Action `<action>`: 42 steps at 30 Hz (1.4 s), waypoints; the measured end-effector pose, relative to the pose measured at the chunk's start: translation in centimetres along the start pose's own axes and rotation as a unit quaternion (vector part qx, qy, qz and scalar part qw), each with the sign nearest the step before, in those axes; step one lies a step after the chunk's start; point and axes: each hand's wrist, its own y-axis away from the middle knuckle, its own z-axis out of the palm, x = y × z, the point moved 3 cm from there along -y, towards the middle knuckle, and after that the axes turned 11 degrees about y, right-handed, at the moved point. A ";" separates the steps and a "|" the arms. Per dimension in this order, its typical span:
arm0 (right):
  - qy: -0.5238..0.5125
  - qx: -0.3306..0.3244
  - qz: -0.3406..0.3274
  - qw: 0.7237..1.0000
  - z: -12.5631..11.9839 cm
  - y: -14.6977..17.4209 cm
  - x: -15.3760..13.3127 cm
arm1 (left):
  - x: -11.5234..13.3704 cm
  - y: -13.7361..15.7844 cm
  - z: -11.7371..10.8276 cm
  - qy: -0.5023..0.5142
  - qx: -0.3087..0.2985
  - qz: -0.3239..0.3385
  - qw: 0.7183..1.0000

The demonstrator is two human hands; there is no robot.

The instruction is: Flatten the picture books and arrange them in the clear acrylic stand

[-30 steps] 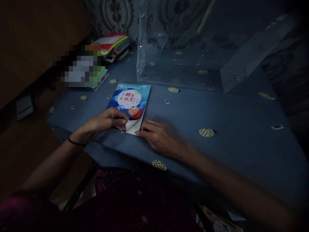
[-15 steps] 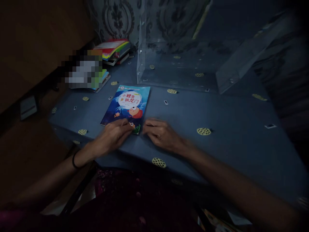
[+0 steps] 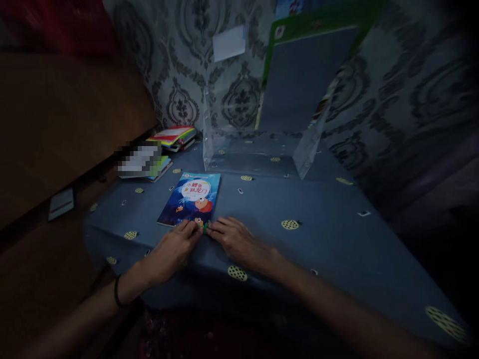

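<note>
A thin picture book [image 3: 172,207] with a blue cover, cartoon fish and a white title oval lies closed and flat on the table, near its front edge. My left hand [image 3: 172,250] is closed at the book's bottom edge, fingertips on the cover close to the lower right corner. From the other side, my right hand [image 3: 236,243] has its bunched fingers on that same corner. The hands nearly meet there, and the fingers partly cover the bottom of the cover. A dark band circles my left wrist.
The table wears a blue-grey cloth [image 3: 258,249] with yellow pineapple prints. A clear acrylic stand [image 3: 303,157] stands at the back. Behind it is a green-edged board [image 3: 303,85]. Stacked books [image 3: 174,134] and another pile [image 3: 162,167] lie at the back left, partly pixelated.
My view has tilted up, showing more wall. My right hand has come left from beside the book onto its lower right corner. My left hand stays at the bottom edge.
</note>
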 end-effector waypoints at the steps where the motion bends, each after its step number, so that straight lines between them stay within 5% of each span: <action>1: 0.004 -0.005 0.005 1.000 -0.1 0.2 -0.2 | -0.4 -0.3 -0.3 0.023 0.000 0.001 1.000; 7: 0.017 -0.019 0.015 1.000 -0.6 0.2 -0.7 | -2.6 -3.9 -0.7 0.084 0.009 0.019 0.996; 20: -0.024 -0.028 -0.010 0.999 -1.0 0.1 -0.4 | -10.2 -17.2 1.9 0.128 0.026 -0.004 0.991; 25: -0.035 -0.045 0.002 0.998 -1.2 -0.3 0.0 | -10.7 -16.6 2.4 0.172 0.042 -0.020 0.984; 30: -0.048 -0.058 0.011 0.997 -1.2 -0.2 0.0 | -13.8 -10.8 1.7 0.207 0.100 -0.139 0.963; 36: -0.057 -0.057 0.019 0.997 -0.6 -0.2 0.0 | -17.0 -4.5 0.2 0.304 0.163 -0.273 0.898; 40: -0.059 -0.056 0.029 0.996 -0.6 -0.1 -0.1 | -17.2 -4.8 -0.2 0.508 0.220 -0.361 0.751; 42: -0.074 -0.040 0.037 0.996 -0.8 0.0 -0.2 | -16.9 -5.2 -0.1 0.558 0.216 -0.378 0.707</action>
